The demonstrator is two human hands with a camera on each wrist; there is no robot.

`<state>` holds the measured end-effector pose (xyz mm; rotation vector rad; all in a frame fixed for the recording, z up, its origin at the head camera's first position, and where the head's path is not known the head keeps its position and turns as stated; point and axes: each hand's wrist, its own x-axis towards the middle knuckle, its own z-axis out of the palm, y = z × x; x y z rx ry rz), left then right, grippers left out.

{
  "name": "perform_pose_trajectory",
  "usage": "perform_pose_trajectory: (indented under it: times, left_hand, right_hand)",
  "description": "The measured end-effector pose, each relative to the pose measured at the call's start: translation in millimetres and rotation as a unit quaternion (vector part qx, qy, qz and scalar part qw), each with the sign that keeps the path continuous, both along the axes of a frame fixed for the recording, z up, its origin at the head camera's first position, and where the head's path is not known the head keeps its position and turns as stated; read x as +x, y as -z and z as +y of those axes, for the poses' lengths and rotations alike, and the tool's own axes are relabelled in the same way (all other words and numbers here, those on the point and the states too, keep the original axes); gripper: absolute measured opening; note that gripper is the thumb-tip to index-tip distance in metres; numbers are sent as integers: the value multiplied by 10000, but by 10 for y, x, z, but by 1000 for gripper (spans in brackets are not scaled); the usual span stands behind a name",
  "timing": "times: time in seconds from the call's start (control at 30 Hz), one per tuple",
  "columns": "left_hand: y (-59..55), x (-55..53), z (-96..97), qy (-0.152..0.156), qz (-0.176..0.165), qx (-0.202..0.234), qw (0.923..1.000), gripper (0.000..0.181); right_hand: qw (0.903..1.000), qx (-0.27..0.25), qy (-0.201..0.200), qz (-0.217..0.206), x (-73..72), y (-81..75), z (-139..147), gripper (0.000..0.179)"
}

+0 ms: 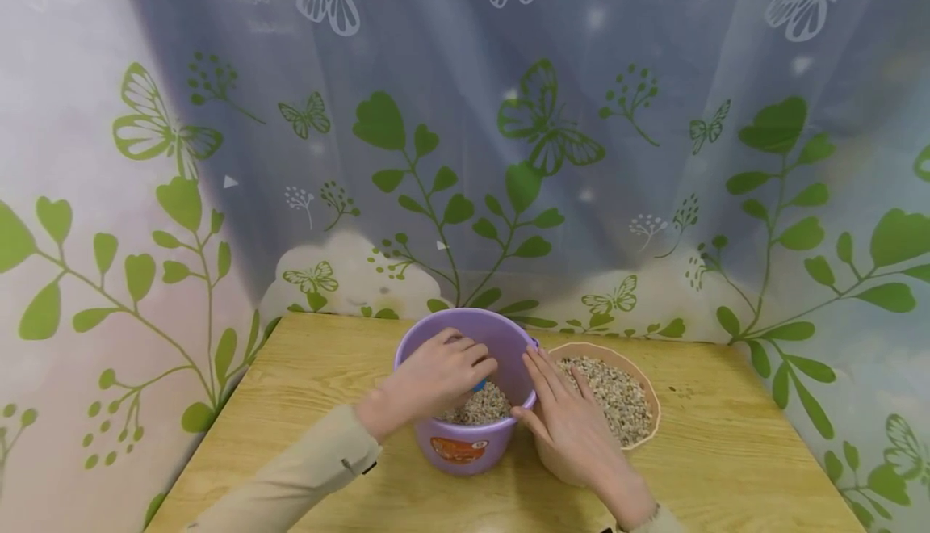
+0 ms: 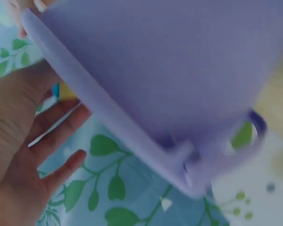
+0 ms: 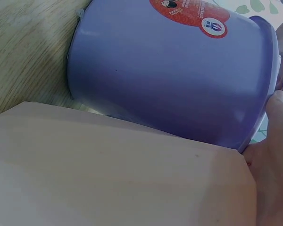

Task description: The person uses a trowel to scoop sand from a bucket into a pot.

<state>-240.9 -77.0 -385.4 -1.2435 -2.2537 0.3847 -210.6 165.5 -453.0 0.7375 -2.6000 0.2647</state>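
Inside the purple bucket (image 1: 465, 446) my left hand (image 1: 446, 371) has its fingers curled down over a small blue item (image 1: 479, 386), above a layer of mixed grain-like bits (image 1: 488, 405). In the left wrist view, blue and yellow parts of the item (image 2: 66, 91) show between thumb and fingers of my left hand (image 2: 33, 127); the rest is hidden, so I cannot tell its kind. My right hand (image 1: 570, 420) rests against the bucket's right rim, fingers fairly straight and thumb at the edge. Its thumb also meets the rim in the right wrist view.
Right of the bucket, partly behind my right hand, sits a pale orange bowl (image 1: 655, 400) filled with similar bits (image 1: 617, 392). Both containers stand on a wooden table (image 1: 305, 388). A curtain (image 1: 465, 153) with leaves and butterflies hangs behind the far edge.
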Motion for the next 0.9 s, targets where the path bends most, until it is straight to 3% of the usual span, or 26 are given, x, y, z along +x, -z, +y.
perform_pose_trajectory:
  times: [0.13,0.23,0.43,0.53,0.6,0.7,0.9]
  left_hand:
    - [-17,-123,-127,-164,862,26,9961,24]
    - [-26,-207,-209,-542,1238,-324,9903,20]
    - [-16,-283,-290,-1381,1412,-1540,9681,32]
    - [15,-316,-308,-1615,1505,-1624,9617,34]
    - [45,-342,-326,-1694,1604,-1442,9617,32]
    - [77,-357,-360,-1666,1623,-984,9676,28]
    - [54,-304,-410,-1567,947,-315,9826,29]
  right_hand:
    - [10000,-16,-10,56,4,-8,7,71]
    - [10000,-19,0,51,4,-15,10,71]
    - [10000,-34,30,-54,3,-3,2,71]
    - [10000,-3,50,-64,1,1,-8,72]
    - [10000,-24,33,-73,0,1,-17,72]
    - [10000,-46,11,-79,2,2,-25,72]
    - [9999,-28,58,-90,11,1,-5,72]
